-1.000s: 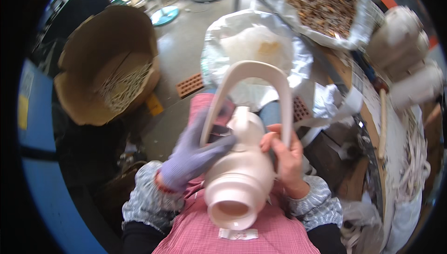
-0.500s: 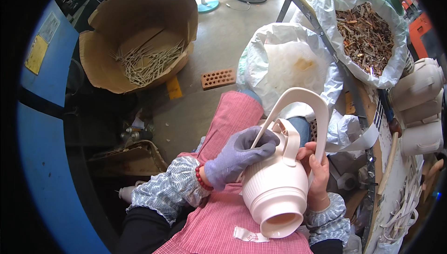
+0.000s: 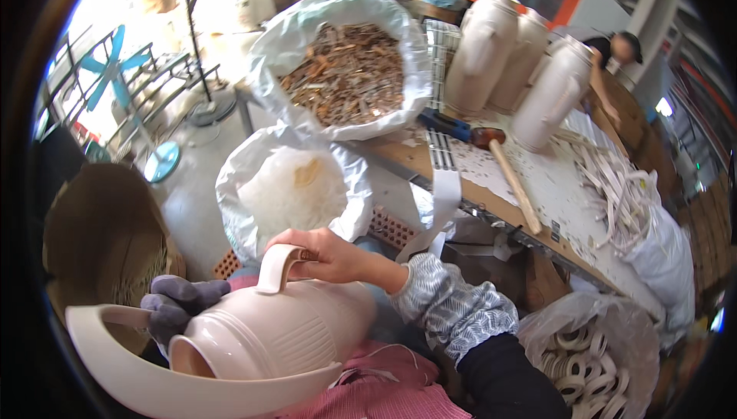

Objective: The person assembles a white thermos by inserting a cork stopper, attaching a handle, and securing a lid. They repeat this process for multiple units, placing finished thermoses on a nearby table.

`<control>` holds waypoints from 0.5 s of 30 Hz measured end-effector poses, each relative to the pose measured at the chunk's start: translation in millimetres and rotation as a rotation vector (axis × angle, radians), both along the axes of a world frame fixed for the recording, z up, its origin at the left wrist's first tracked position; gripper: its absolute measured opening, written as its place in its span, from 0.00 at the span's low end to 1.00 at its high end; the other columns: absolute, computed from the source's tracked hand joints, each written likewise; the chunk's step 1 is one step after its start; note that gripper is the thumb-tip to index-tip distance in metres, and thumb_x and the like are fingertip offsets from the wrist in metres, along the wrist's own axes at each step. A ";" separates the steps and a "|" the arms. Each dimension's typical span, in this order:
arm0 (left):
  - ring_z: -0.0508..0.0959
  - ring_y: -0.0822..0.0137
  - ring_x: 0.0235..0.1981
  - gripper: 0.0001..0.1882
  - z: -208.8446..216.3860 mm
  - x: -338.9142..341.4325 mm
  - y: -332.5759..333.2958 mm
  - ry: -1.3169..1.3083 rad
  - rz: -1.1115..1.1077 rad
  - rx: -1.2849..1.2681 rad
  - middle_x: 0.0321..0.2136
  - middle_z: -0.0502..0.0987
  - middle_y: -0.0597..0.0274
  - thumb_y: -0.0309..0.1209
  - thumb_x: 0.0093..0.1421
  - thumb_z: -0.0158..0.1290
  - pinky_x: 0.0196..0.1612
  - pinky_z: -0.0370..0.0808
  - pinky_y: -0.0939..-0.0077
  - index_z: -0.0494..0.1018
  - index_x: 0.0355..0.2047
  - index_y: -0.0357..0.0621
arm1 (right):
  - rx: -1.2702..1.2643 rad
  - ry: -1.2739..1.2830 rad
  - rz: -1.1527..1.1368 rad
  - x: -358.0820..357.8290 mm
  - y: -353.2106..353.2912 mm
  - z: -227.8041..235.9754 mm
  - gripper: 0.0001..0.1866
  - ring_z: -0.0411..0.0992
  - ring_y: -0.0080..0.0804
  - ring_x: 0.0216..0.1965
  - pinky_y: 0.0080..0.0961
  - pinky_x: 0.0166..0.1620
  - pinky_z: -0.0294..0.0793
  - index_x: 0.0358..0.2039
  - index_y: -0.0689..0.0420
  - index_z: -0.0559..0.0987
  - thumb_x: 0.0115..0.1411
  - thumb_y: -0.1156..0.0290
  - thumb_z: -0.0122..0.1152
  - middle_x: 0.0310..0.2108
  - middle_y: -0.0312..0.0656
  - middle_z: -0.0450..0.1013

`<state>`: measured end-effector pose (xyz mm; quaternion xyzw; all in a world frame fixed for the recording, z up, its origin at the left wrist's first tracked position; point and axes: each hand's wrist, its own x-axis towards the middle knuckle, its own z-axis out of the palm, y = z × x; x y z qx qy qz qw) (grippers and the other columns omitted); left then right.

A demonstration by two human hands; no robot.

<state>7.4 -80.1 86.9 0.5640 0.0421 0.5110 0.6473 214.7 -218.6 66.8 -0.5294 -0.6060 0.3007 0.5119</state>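
Note:
A pale pink thermos jug body (image 3: pixel 284 331) lies on its side across my lap, its open mouth toward the lower left. My right hand (image 3: pixel 330 256), bare, is closed around the jug's side handle (image 3: pixel 275 269). My left hand (image 3: pixel 180 304), in a grey glove, has curled fingers beside the neck, around the end of the large swing handle (image 3: pixel 100 342). That swing handle loops below the mouth. Part of the left hand is hidden behind the jug.
At right, a workbench (image 3: pixel 491 177) carries several pink thermos jugs (image 3: pixel 553 93), a wooden-handled hammer (image 3: pixel 510 181) and plastic strips (image 3: pixel 614 181). Sacks of brown scraps (image 3: pixel 345 74) and clear plastic (image 3: pixel 292 189), a carton (image 3: pixel 100 227) and a bag of rings (image 3: pixel 591 365) surround me. Another person (image 3: pixel 614 54) is at far right.
The view has swung right. The jug has turned so its mouth points lower left. My right hand has moved from the swing handle to the side handle; the left remains on the jug.

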 end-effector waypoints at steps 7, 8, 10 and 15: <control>0.51 0.47 0.69 0.16 9.0 22.0 14.4 0.396 -0.531 0.812 0.61 0.67 0.50 0.23 0.37 0.62 0.69 0.44 0.53 0.84 0.29 0.56 | 0.353 0.189 -1.326 118.2 -253.6 98.3 0.10 0.68 0.25 0.22 0.21 0.23 0.69 0.45 0.52 0.69 0.67 0.63 0.51 0.26 0.36 0.70; 0.53 0.49 0.69 0.17 0.0 12.4 22.7 0.515 -0.557 0.761 0.59 0.69 0.52 0.24 0.37 0.61 0.69 0.43 0.53 0.84 0.30 0.56 | 0.418 0.184 -1.459 132.0 -293.5 109.9 0.10 0.68 0.27 0.20 0.22 0.20 0.69 0.43 0.51 0.69 0.68 0.60 0.49 0.25 0.36 0.69; 0.58 0.54 0.67 0.17 -17.1 9.2 28.3 0.670 -0.624 0.597 0.56 0.73 0.54 0.25 0.38 0.61 0.70 0.42 0.53 0.85 0.32 0.54 | 0.745 -0.138 -1.484 148.6 -358.0 118.5 0.12 0.72 0.32 0.25 0.28 0.24 0.73 0.38 0.63 0.74 0.67 0.66 0.49 0.24 0.43 0.74; 0.70 0.58 0.58 0.39 -30.6 21.8 19.5 0.798 -0.756 0.398 0.55 0.72 0.52 0.22 0.47 0.61 0.65 0.58 0.55 0.65 0.62 0.44 | 0.683 -0.398 -1.768 194.4 -375.2 103.2 0.27 0.55 0.17 0.19 0.16 0.20 0.56 0.66 0.47 0.55 0.68 0.71 0.48 0.29 0.31 0.64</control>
